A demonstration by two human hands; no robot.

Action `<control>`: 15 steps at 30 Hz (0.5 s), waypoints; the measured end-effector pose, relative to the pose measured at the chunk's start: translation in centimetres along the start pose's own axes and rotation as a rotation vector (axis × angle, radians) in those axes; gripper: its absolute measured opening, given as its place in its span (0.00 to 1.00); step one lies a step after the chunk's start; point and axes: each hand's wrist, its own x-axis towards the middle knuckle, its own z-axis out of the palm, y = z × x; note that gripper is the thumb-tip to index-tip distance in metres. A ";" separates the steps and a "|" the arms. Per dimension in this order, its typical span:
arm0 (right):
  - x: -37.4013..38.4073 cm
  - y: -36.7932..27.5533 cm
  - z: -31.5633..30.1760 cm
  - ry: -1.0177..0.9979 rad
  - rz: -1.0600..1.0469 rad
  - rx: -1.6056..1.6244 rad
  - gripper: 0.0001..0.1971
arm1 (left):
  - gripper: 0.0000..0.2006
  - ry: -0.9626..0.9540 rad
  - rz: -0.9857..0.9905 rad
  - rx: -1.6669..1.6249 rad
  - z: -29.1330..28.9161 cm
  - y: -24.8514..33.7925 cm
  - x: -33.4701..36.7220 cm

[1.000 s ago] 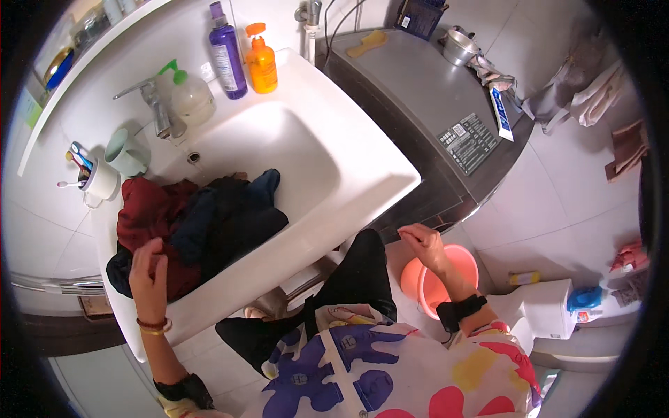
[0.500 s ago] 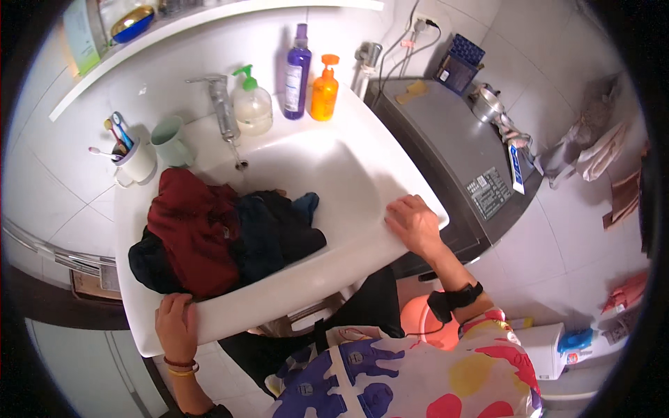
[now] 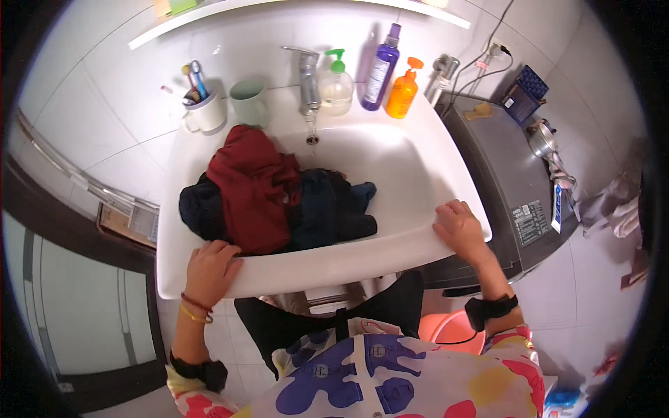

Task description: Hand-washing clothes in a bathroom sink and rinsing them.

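Note:
Both of my hands rest on the white sink (image 3: 334,268), holding no garment. My left hand (image 3: 212,268) lies over the front left rim with its fingers apart, the tips close to the clothes. On the front right rim lies my right hand (image 3: 460,228), fingers loosely bent over the inner edge. A heap of clothes fills the left half of the basin: a dark red garment (image 3: 254,202) on top, a dark blue garment (image 3: 320,209) to its right and a black garment (image 3: 202,209) to its left. Beneath the metal faucet (image 3: 309,83), a thin stream seems to fall near the drain (image 3: 312,140).
Along the sink's back stand a toothbrush cup (image 3: 207,115), a green mug (image 3: 249,102), a clear soap pump bottle (image 3: 336,89), a purple spray bottle (image 3: 380,73) and an orange pump bottle (image 3: 402,94). A grey-topped appliance (image 3: 498,153) adjoins on the right. Below is an orange bucket (image 3: 453,331).
The view has shifted, so the sink sits farther right and more level in the picture. Both hands stay on the rim; the left hand's fingers are more spread. The clothes look unmoved.

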 end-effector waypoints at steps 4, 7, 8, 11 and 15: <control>5.1 -1.3 -3.5 -0.238 0.020 0.429 0.14 | 0.11 -0.146 0.186 -0.052 -3.0 1.2 5.2; 10.6 -5.9 -5.6 -0.101 -0.176 0.436 0.12 | 0.11 0.025 0.331 -0.504 -3.5 2.1 11.9; 12.2 -6.7 -5.2 -0.077 -0.238 0.527 0.12 | 0.11 -0.066 0.178 -0.730 -3.2 2.8 13.7; 16.8 -8.8 -0.7 -0.224 -0.286 0.595 0.15 | 0.12 -0.180 -0.062 -1.023 0.2 4.2 17.7; 19.7 -12.3 6.1 -0.328 -0.281 0.475 0.19 | 0.10 -0.196 -0.214 -1.096 5.9 3.0 18.9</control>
